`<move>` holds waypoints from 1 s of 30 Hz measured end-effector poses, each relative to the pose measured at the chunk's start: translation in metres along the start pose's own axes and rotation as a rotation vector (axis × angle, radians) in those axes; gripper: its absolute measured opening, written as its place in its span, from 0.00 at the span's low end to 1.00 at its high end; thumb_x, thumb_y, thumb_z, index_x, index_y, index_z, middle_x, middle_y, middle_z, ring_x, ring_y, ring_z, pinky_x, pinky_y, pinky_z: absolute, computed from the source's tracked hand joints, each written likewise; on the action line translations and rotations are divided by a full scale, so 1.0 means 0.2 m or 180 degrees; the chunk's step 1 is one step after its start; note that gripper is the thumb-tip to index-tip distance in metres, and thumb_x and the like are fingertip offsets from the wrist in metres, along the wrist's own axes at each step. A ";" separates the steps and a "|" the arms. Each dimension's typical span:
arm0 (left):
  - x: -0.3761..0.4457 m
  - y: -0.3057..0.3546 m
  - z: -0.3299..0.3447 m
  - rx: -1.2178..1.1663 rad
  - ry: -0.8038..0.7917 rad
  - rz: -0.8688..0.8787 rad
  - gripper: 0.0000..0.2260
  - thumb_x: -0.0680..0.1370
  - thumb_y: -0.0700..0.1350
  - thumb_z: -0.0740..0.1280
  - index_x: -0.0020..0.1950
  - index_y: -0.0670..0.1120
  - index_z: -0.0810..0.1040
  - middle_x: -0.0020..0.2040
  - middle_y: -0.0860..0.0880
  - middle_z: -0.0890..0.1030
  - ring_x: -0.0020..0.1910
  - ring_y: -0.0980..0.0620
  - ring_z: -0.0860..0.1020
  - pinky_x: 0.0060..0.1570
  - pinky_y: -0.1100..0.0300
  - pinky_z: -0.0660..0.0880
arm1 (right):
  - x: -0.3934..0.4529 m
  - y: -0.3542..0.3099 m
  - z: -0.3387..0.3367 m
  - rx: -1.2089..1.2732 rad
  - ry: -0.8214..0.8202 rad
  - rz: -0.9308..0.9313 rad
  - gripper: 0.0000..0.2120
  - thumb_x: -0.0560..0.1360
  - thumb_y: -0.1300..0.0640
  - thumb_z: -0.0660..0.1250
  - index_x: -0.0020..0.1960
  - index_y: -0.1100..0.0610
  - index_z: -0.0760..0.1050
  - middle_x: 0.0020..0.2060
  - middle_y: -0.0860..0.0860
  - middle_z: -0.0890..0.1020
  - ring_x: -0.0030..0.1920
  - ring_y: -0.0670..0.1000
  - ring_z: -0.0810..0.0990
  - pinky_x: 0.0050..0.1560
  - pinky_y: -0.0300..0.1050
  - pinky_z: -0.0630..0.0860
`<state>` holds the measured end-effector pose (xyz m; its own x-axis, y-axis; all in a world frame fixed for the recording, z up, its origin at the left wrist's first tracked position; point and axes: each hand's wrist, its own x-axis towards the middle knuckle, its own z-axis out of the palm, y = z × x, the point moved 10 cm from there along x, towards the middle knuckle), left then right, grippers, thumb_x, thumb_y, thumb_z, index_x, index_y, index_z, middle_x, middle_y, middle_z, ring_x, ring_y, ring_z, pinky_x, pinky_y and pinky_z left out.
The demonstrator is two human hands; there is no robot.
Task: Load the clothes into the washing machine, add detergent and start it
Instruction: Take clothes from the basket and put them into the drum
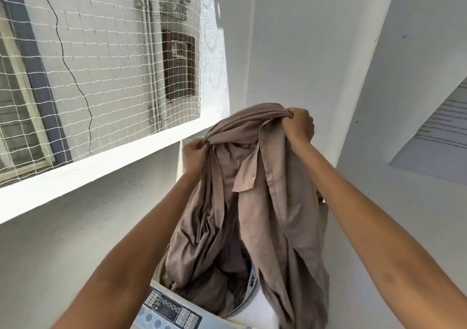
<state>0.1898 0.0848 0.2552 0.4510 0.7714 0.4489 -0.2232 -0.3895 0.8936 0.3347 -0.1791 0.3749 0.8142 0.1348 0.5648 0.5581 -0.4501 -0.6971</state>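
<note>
**Taupe garment held up over the open washing machine**

Both hands hold a large taupe garment raised above a top-loading washing machine. The left hand pinches a bunched fold at the garment's upper left edge, its grip clenched on the cloth with the fingers curled in. The right hand sits higher and further right, its grip also grasping the cloth, with the fabric gathered into a tight ridge under the knuckles. Between the two hands the top edge of the garment arches upward.

The garment hangs down in long folds. A collar-like flap droops from the middle, and a stitched placket runs down its right half. The lower left part of the cloth drops into the machine's open tub, where darker fabric already lies bunched. The lower right part hangs outside, draped over the machine's front right rim and reaching the bottom of the view.

The control panel shows at the bottom, near the left forearm, with rows of small buttons and a dark display; the labels are too small to read.

Behind the machine a white ledge runs under a netted opening that looks onto a neighbouring building. White walls enclose the corner, and a printed sheet of paper sits on the wall at the right.
</note>
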 end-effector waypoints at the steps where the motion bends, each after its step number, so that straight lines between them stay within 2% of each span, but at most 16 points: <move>1: 0.00 0.04 0.01 -0.0002 -0.0056 0.0073 0.16 0.75 0.39 0.67 0.29 0.53 0.75 0.24 0.61 0.75 0.26 0.67 0.70 0.32 0.64 0.66 | 0.04 -0.07 -0.02 0.0100 0.0046 -0.0021 0.13 0.70 0.63 0.60 0.46 0.56 0.82 0.45 0.58 0.83 0.48 0.62 0.79 0.40 0.43 0.66; 5: 0.04 0.12 0.03 -0.0056 -0.0287 0.0137 0.17 0.74 0.37 0.68 0.28 0.51 0.71 0.22 0.59 0.71 0.25 0.66 0.67 0.30 0.67 0.63 | 0.12 -0.30 -0.02 0.0264 -0.0016 -0.0083 0.09 0.69 0.64 0.58 0.32 0.56 0.72 0.31 0.54 0.75 0.39 0.60 0.74 0.36 0.42 0.64; 7: 0.06 0.13 0.05 0.0158 -0.0631 -0.0020 0.13 0.74 0.35 0.67 0.32 0.48 0.74 0.29 0.55 0.74 0.32 0.60 0.70 0.33 0.63 0.65 | 0.12 -0.36 0.01 0.0236 -0.0087 -0.0149 0.10 0.70 0.64 0.58 0.30 0.56 0.69 0.31 0.53 0.74 0.37 0.58 0.72 0.37 0.42 0.65; 9: 0.04 0.09 0.09 0.0415 -0.1318 -0.0370 0.10 0.72 0.32 0.62 0.45 0.45 0.77 0.42 0.47 0.77 0.44 0.51 0.73 0.41 0.58 0.68 | 0.12 -0.36 0.04 0.0171 -0.0175 -0.0138 0.12 0.69 0.64 0.58 0.28 0.56 0.65 0.29 0.52 0.71 0.36 0.57 0.70 0.37 0.43 0.64; 11: 0.00 0.07 0.11 0.0255 -0.1799 -0.0640 0.22 0.68 0.38 0.63 0.61 0.48 0.73 0.56 0.47 0.76 0.56 0.48 0.73 0.52 0.55 0.68 | 0.11 -0.30 0.08 0.0048 -0.0303 -0.0047 0.11 0.69 0.64 0.58 0.28 0.56 0.65 0.30 0.52 0.72 0.37 0.58 0.70 0.38 0.43 0.64; 13: -0.02 0.16 0.12 -0.0115 -0.1666 -0.0554 0.34 0.68 0.47 0.66 0.73 0.50 0.62 0.69 0.49 0.69 0.67 0.50 0.68 0.62 0.55 0.65 | 0.08 -0.24 0.15 -0.0104 -0.0459 -0.0027 0.08 0.70 0.63 0.59 0.34 0.54 0.72 0.39 0.56 0.80 0.42 0.60 0.75 0.41 0.43 0.66; 15: -0.01 0.28 0.16 -0.0203 -0.1381 -0.0321 0.40 0.72 0.55 0.70 0.77 0.48 0.53 0.73 0.48 0.64 0.70 0.50 0.65 0.66 0.56 0.64 | 0.03 -0.22 0.23 -0.0340 -0.0636 -0.0128 0.10 0.72 0.62 0.60 0.43 0.54 0.80 0.48 0.57 0.82 0.50 0.61 0.79 0.44 0.43 0.67; 17: -0.01 0.37 0.26 0.0326 -0.1417 -0.0088 0.40 0.72 0.56 0.71 0.77 0.47 0.55 0.72 0.46 0.67 0.68 0.48 0.69 0.65 0.55 0.68 | -0.04 -0.21 0.31 -0.0609 -0.0849 -0.0280 0.13 0.73 0.61 0.61 0.53 0.54 0.81 0.53 0.57 0.82 0.55 0.61 0.79 0.46 0.44 0.69; 18: -0.02 0.40 0.30 0.0803 -0.1451 0.0071 0.37 0.71 0.56 0.72 0.75 0.48 0.61 0.69 0.47 0.71 0.66 0.49 0.71 0.64 0.54 0.69 | -0.08 -0.19 0.36 -0.0713 -0.0984 -0.0325 0.14 0.74 0.60 0.61 0.55 0.53 0.81 0.54 0.56 0.82 0.56 0.60 0.78 0.48 0.44 0.70; 20: -0.03 0.42 0.32 0.1661 -0.1208 0.0516 0.24 0.70 0.56 0.73 0.64 0.50 0.76 0.60 0.51 0.80 0.60 0.51 0.77 0.58 0.56 0.72 | -0.14 -0.15 0.43 -0.0841 -0.1226 -0.0403 0.12 0.74 0.58 0.63 0.55 0.53 0.81 0.54 0.56 0.82 0.57 0.59 0.78 0.49 0.45 0.71; 22: -0.07 0.41 0.32 0.1842 -0.0970 0.0659 0.13 0.71 0.53 0.72 0.52 0.50 0.84 0.50 0.50 0.85 0.53 0.51 0.81 0.49 0.58 0.73 | -0.19 -0.09 0.48 -0.0934 -0.1479 -0.0587 0.11 0.75 0.53 0.65 0.54 0.52 0.81 0.53 0.55 0.82 0.56 0.58 0.79 0.49 0.44 0.71; 24: -0.11 0.34 0.32 0.2041 -0.0836 0.0621 0.10 0.71 0.54 0.71 0.48 0.51 0.85 0.47 0.49 0.85 0.49 0.49 0.81 0.45 0.58 0.74 | -0.24 -0.02 0.54 -0.0912 -0.2053 -0.0810 0.13 0.74 0.52 0.68 0.57 0.53 0.79 0.53 0.54 0.82 0.55 0.56 0.78 0.48 0.43 0.71; 26: -0.14 0.26 0.33 0.2188 -0.0760 0.0484 0.10 0.72 0.53 0.69 0.48 0.52 0.85 0.47 0.48 0.85 0.49 0.47 0.81 0.45 0.58 0.73 | -0.34 0.09 0.59 -0.0561 -0.2810 -0.0763 0.23 0.72 0.52 0.72 0.64 0.55 0.73 0.55 0.54 0.80 0.55 0.54 0.78 0.49 0.41 0.72; 27: -0.15 0.21 0.32 0.2211 -0.0748 0.0374 0.09 0.73 0.52 0.68 0.48 0.52 0.85 0.47 0.48 0.85 0.49 0.47 0.81 0.44 0.58 0.73 | -0.39 0.17 0.59 -0.0380 -0.3055 -0.0635 0.29 0.70 0.50 0.73 0.68 0.55 0.70 0.58 0.53 0.78 0.58 0.53 0.77 0.54 0.41 0.73; 29: -0.16 0.11 0.31 0.2162 -0.0704 0.0158 0.09 0.74 0.50 0.66 0.49 0.52 0.84 0.46 0.48 0.85 0.48 0.47 0.81 0.43 0.59 0.70 | -0.45 0.36 0.58 -0.0440 -0.3212 -0.0448 0.43 0.64 0.40 0.75 0.73 0.52 0.62 0.65 0.48 0.72 0.65 0.50 0.72 0.66 0.48 0.69; 30: -0.15 0.08 0.30 0.2110 -0.0658 0.0075 0.09 0.74 0.50 0.66 0.49 0.52 0.84 0.46 0.48 0.85 0.48 0.47 0.81 0.43 0.59 0.69 | -0.48 0.50 0.58 -0.0577 -0.3251 -0.0355 0.49 0.60 0.36 0.76 0.74 0.52 0.60 0.67 0.47 0.70 0.67 0.50 0.70 0.69 0.51 0.67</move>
<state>0.2248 0.0241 0.2556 0.6225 0.6730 0.3994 0.3105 -0.6809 0.6633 0.3306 -0.1336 0.1998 0.5546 0.8283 -0.0794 0.6749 -0.5036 -0.5393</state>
